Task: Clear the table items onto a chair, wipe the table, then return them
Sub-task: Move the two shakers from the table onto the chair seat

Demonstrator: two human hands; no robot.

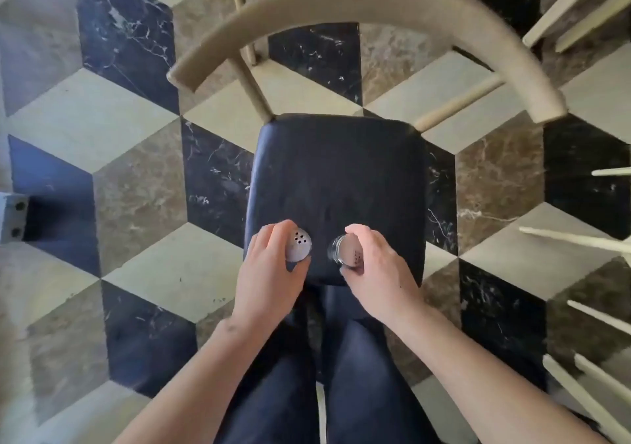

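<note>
Shakers sit at the near edge of the chair seat (336, 170), one gripped in each hand: my left hand (269, 273) curls round the salt shaker (298, 246), my right hand (379, 273) round the pepper shaker (343, 255). I hold both upright, so nothing spills.

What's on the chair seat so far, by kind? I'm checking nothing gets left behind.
Shakers: 2, one held by the left hand, one held by the right hand, both near the seat's front edge.
Total: 2
</note>
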